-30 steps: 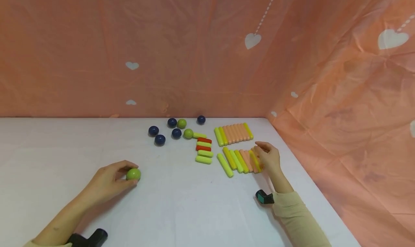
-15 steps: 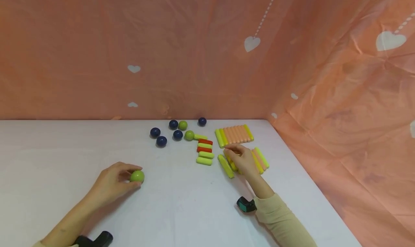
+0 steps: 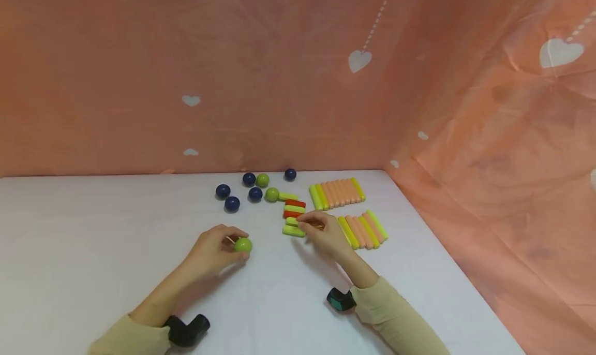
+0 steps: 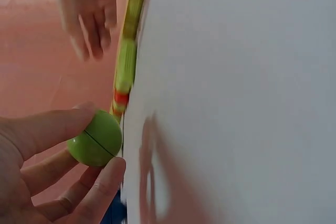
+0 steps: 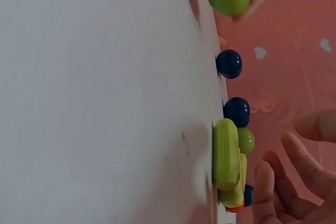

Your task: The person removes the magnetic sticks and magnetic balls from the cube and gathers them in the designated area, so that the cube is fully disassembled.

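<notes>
My left hand (image 3: 213, 250) pinches a glossy green ball (image 3: 243, 245) between thumb and fingers. In the left wrist view the green ball (image 4: 97, 139) shows a dark seam and sits clear of the white tabletop. My right hand (image 3: 327, 237) hovers over the right part of the table, beside a column of short light-green and red sticks (image 3: 293, 231). Its fingers are loosely bent and apart, with nothing between them in the right wrist view, where short green sticks (image 5: 226, 153) lie close by. Part of the lower row of long sticks (image 3: 363, 232) is hidden behind this hand.
Several dark blue balls (image 3: 232, 204) and two green balls (image 3: 272, 194) lie towards the back of the white table (image 3: 93, 231). A row of long yellow, green and peach sticks (image 3: 337, 193) lies at the back right. An orange curtain (image 3: 279, 86) stands behind.
My right hand has moved left from the lower row of long sticks to the short sticks. My left hand has carried the green ball to the right.
</notes>
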`<move>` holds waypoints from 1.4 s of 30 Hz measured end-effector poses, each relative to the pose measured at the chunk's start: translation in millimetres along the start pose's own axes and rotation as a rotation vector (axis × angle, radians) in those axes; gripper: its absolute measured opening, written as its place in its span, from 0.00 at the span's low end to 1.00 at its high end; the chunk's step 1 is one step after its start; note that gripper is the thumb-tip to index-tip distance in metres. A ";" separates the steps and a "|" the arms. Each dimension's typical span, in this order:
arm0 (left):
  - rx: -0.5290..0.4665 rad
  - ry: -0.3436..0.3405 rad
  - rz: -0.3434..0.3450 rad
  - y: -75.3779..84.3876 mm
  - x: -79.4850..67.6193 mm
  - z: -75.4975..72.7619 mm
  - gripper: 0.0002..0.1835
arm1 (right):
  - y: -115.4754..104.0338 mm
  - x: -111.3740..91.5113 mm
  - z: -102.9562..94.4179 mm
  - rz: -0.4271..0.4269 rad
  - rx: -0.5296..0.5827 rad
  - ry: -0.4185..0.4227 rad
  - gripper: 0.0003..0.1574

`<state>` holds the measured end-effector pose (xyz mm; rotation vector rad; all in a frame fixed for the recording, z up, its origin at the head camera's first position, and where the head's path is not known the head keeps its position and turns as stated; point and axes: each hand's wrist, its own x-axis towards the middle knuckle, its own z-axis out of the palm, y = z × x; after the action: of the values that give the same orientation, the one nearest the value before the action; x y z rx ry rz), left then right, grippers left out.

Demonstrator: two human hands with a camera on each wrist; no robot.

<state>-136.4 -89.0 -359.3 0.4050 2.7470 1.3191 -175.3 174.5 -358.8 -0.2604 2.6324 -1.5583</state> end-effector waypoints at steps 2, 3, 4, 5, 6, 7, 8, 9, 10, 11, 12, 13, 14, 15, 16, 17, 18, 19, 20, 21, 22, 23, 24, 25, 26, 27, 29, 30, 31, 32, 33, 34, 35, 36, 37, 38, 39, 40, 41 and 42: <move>-0.009 -0.014 -0.004 4.0 3.0 7.5 0.18 | -0.5 0.1 4.2 -0.010 -0.004 -0.043 0.14; -0.012 -0.022 -0.007 5.5 3.8 10.7 0.18 | -0.6 -0.1 5.8 -0.017 -0.013 -0.055 0.14; -0.010 -0.029 -0.015 6.1 4.6 13.8 0.18 | -0.8 -0.3 7.0 -0.024 -0.018 -0.066 0.14; -0.007 -0.037 -0.022 6.5 5.2 16.4 0.18 | -1.1 -0.4 8.2 -0.028 -0.023 -0.073 0.14; -0.007 -0.042 -0.022 6.6 5.5 18.5 0.18 | -1.9 -0.8 9.1 -0.028 -0.019 -0.080 0.14; -0.005 -0.045 -0.019 6.4 5.9 20.0 0.18 | -2.9 -1.1 9.6 -0.025 -0.013 -0.086 0.14; -0.003 -0.047 -0.017 6.5 6.2 20.9 0.18 | -3.5 -0.8 10.0 -0.022 -0.005 -0.091 0.13; -0.002 -0.047 -0.017 6.6 6.7 21.4 0.19 | -4.2 -0.7 10.5 -0.020 0.001 -0.098 0.13; -0.002 -0.047 -0.017 6.6 7.1 21.7 0.20 | -5.2 -0.6 11.2 -0.023 0.004 -0.108 0.13; -0.004 -0.045 -0.013 7.3 7.4 21.6 0.21 | -6.7 -0.8 12.1 -0.028 0.009 -0.118 0.13; -0.006 -0.046 -0.009 7.9 7.6 21.2 0.22 | -7.7 -0.8 13.2 -0.032 0.014 -0.131 0.13; -0.007 -0.045 -0.010 8.4 7.1 20.3 0.23 | -8.7 -0.2 15.2 -0.049 0.016 -0.153 0.14; -0.004 -0.043 -0.013 8.5 6.6 19.3 0.25 | -9.9 0.3 17.8 -0.064 0.021 -0.179 0.15; -0.002 -0.042 -0.023 8.8 5.9 18.0 0.27 | -11.5 0.6 20.6 -0.076 0.024 -0.210 0.16; 0.000 -0.044 -0.028 8.5 4.9 16.1 0.28 | -12.9 1.0 23.4 -0.090 0.019 -0.241 0.18; 0.002 -0.043 -0.028 7.7 3.8 13.7 0.30 | -14.2 1.5 26.3 -0.100 0.020 -0.275 0.19; 0.006 -0.042 -0.036 6.8 2.2 10.6 0.30 | -15.2 2.2 28.9 -0.108 0.018 -0.308 0.21; 0.012 -0.039 -0.037 5.0 0.4 7.0 0.31 | -16.3 2.8 31.4 -0.120 0.011 -0.336 0.23; 0.017 -0.036 -0.037 2.7 -1.8 2.6 0.31 | -17.6 3.4 33.8 -0.123 0.003 -0.358 0.24; 0.018 -0.032 -0.039 0.0 -4.9 -2.4 0.31 | -18.5 3.9 35.8 -0.123 -0.007 -0.377 0.25; 0.022 -0.023 -0.035 -3.6 -8.6 -7.8 0.30 | -19.1 4.4 37.2 -0.127 -0.022 -0.390 0.25; 0.032 -0.011 -0.040 -7.7 -12.4 -13.4 0.30 | -19.5 4.6 38.5 -0.122 -0.028 -0.403 0.26; 0.040 0.002 -0.051 -12.1 -16.9 -19.1 0.29 | -19.8 4.6 39.6 -0.115 -0.036 -0.414 0.26; 0.048 0.016 -0.056 -17.1 -21.1 -24.7 0.28 | -20.0 4.6 40.3 -0.113 -0.045 -0.422 0.26; 0.057 0.029 -0.063 -22.0 -25.4 -30.0 0.28 | -20.1 4.6 40.8 -0.107 -0.054 -0.426 0.26; 0.065 0.042 -0.078 -27.0 -29.7 -34.9 0.27 | -19.4 4.8 41.1 -0.104 -0.062 -0.430 0.25; 0.083 0.056 -0.101 -37.5 -36.4 -44.9 0.27 | -19.6 5.2 42.7 -0.104 -0.073 -0.435 0.23; 0.084 0.058 -0.113 -41.8 -39.5 -49.1 0.27 | -19.7 5.9 43.5 -0.109 -0.076 -0.438 0.23; 0.086 0.060 -0.121 -45.9 -42.1 -52.5 0.27 | -20.0 6.7 44.2 -0.112 -0.080 -0.436 0.22; 0.087 0.059 -0.129 -49.3 -44.5 -55.3 0.27 | -20.3 7.8 45.0 -0.110 -0.082 -0.435 0.22; 0.087 0.058 -0.136 -52.2 -46.5 -57.6 0.27 | -20.3 9.6 45.7 -0.108 -0.084 -0.435 0.21; 0.087 0.056 -0.142 -54.5 -48.4 -59.4 0.26 | -21.2 11.5 46.2 -0.103 -0.082 -0.434 0.21; 0.087 0.057 -0.145 -56.3 -49.9 -60.8 0.26 | -21.9 14.3 46.7 -0.095 -0.078 -0.425 0.21; 0.088 0.057 -0.148 -57.8 -51.0 -61.9 0.26 | -23.0 17.7 47.1 -0.085 -0.080 -0.407 0.21; 0.092 0.058 -0.149 -59.0 -51.9 -62.9 0.26 | -23.5 22.0 47.4 -0.073 -0.078 -0.385 0.21; 0.093 0.058 -0.150 -59.8 -52.7 -63.7 0.26 | -24.6 26.6 47.5 -0.059 -0.074 -0.357 0.21; 0.096 0.060 -0.150 -60.4 -53.3 -64.4 0.26 | -25.1 32.0 47.6 -0.049 -0.062 -0.323 0.21; 0.095 0.062 -0.150 -60.8 -53.6 -65.2 0.25 | -27.1 37.1 47.3 -0.031 -0.046 -0.286 0.22; 0.094 0.062 -0.150 -61.0 -53.8 -65.8 0.25 | -28.8 42.5 47.4 -0.015 -0.030 -0.251 0.22; 0.093 0.063 -0.150 -61.1 -53.9 -66.5 0.25 | -30.4 47.4 47.2 0.003 -0.013 -0.219 0.22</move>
<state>-108.6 -190.1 -367.5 0.1606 2.8333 1.1923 -211.6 110.7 -353.8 -0.4031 2.4734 -1.4226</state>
